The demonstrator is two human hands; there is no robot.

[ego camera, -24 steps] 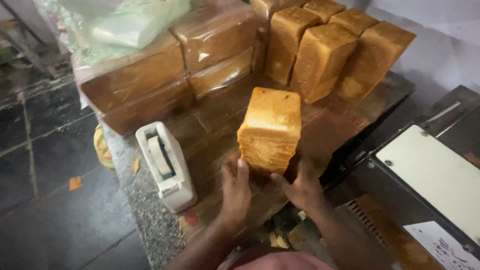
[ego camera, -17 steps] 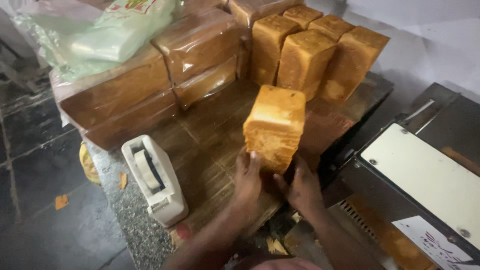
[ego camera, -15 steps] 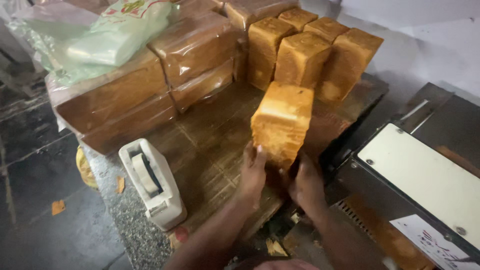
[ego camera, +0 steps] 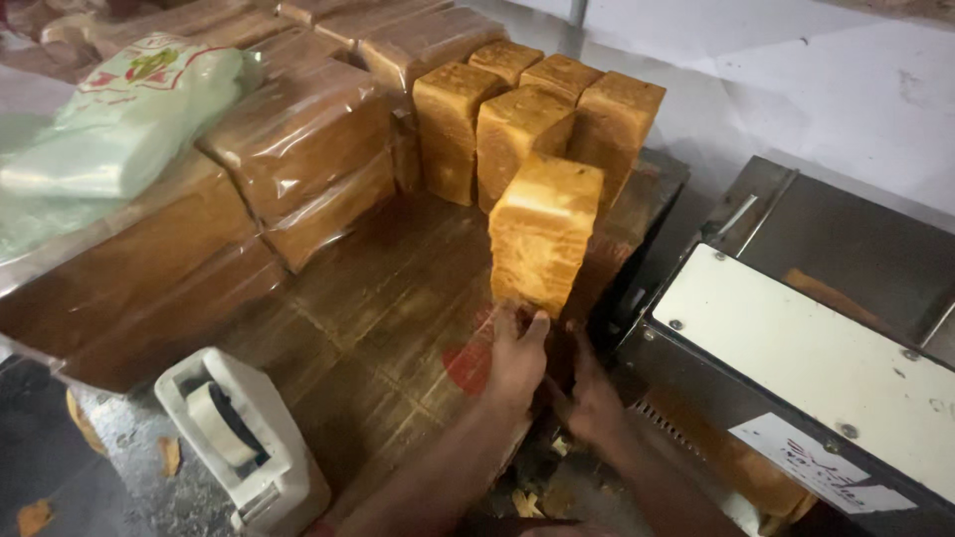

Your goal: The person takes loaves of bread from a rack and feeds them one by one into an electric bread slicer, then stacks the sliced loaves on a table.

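Observation:
A tall golden-brown bread loaf (ego camera: 542,231) stands upright on its end on the wooden table (ego camera: 368,298). My left hand (ego camera: 515,356) grips its lower left side, thumb up against the crust. My right hand (ego camera: 589,396) is at the loaf's base on the right, partly in shadow, and its hold on the loaf cannot be made out. Behind the loaf stand several more unwrapped loaves (ego camera: 517,119) on end.
Stacks of plastic-wrapped loaves (ego camera: 298,159) line the left and back. A pile of folded plastic bags (ego camera: 119,139) lies on them. A white tape dispenser (ego camera: 244,447) sits at the table's near edge. A metal machine (ego camera: 816,348) with a white top plate fills the right.
The view has shifted left and closer. The loaf stays upright between both hands, and my hands have slid lower towards its base.

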